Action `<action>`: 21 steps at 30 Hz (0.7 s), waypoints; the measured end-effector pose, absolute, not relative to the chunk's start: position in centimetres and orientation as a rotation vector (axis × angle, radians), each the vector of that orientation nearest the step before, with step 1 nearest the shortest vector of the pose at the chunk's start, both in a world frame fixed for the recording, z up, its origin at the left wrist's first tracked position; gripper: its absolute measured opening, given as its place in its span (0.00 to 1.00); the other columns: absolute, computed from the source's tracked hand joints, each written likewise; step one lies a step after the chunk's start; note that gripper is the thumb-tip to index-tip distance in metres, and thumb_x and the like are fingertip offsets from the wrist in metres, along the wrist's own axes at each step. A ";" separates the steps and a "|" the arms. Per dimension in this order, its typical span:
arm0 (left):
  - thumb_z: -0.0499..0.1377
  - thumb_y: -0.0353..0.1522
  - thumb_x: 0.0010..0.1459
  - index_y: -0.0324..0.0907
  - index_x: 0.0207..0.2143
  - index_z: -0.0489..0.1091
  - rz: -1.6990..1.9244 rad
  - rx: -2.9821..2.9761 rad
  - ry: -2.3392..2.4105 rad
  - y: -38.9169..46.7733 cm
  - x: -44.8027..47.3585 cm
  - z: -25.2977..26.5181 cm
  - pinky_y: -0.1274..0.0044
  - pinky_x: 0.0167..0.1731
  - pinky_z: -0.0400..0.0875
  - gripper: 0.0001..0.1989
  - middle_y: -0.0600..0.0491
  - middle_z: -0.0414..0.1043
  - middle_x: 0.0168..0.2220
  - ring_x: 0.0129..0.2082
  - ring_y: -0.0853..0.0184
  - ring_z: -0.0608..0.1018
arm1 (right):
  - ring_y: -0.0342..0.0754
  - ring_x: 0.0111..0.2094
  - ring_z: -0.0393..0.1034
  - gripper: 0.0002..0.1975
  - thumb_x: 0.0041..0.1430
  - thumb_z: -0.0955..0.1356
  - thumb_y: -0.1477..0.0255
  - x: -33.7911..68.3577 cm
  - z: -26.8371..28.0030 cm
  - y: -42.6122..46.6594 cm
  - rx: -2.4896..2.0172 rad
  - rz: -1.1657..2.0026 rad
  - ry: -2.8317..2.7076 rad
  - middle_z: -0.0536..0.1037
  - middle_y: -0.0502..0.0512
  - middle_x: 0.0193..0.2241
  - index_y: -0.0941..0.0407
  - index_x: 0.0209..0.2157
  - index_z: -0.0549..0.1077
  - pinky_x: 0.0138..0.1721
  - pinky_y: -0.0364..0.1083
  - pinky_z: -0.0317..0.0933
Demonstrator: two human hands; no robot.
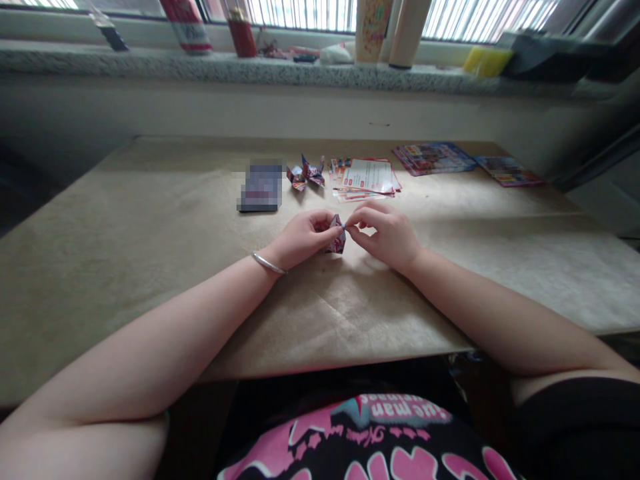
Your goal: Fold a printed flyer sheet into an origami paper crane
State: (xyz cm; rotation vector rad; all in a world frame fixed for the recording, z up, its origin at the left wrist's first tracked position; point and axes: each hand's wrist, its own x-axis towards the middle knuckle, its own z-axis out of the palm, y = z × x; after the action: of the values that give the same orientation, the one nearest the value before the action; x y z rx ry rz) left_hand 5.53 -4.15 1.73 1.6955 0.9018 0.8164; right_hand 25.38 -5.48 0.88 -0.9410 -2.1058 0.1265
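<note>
A small folded piece of patterned paper is held between my two hands just above the table. My left hand, with a silver bangle at the wrist, grips it from the left, thumb on top. The thumb and forefinger of my right hand pinch its upper right edge. Behind them stand two folded paper cranes of similar patterned paper. Right of the cranes lies a loose stack of printed paper sheets, white side up. The fingers of my left hand are partly hidden behind the paper.
A blurred-out dark rectangular object lies left of the cranes. Colourful printed sheets and another small pile rest at the back right. Bottles, a red can and a yellow item stand on the stone windowsill.
</note>
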 end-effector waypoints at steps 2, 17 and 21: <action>0.64 0.40 0.52 0.38 0.27 0.67 0.824 1.669 0.879 -4.2 5.6 1.6 0.83 0.24 0.63 0.15 0.58 0.67 0.24 0.23 0.76 0.67 | 0.45 0.34 0.70 0.05 0.62 0.66 0.72 25.4 0.9 -5.5 -0.947 0.114 -2.119 0.76 0.53 0.34 0.52 0.33 0.74 0.36 0.46 0.64; 0.66 0.48 0.52 0.39 0.28 0.65 0.902 1.716 0.826 -3.8 5.5 1.1 0.83 0.23 0.63 0.22 0.57 0.65 0.25 0.24 0.75 0.67 | 0.43 0.31 0.69 0.05 0.62 0.68 0.72 25.4 0.3 -4.8 -0.869 0.174 -2.095 0.75 0.52 0.32 0.54 0.32 0.75 0.32 0.44 0.63; 0.67 0.47 0.51 0.39 0.28 0.65 0.913 1.696 0.797 -3.8 5.5 1.0 0.83 0.23 0.62 0.22 0.57 0.65 0.24 0.24 0.75 0.67 | 0.41 0.28 0.68 0.03 0.59 0.69 0.72 25.2 0.2 -4.9 -0.919 0.313 -2.042 0.74 0.51 0.30 0.55 0.30 0.74 0.29 0.43 0.62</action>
State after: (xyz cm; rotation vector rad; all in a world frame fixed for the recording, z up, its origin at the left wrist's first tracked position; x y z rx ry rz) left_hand 5.53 -3.83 1.05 1.6961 0.7970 0.9131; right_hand 25.20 -4.86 0.19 -0.9193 -2.0415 0.3135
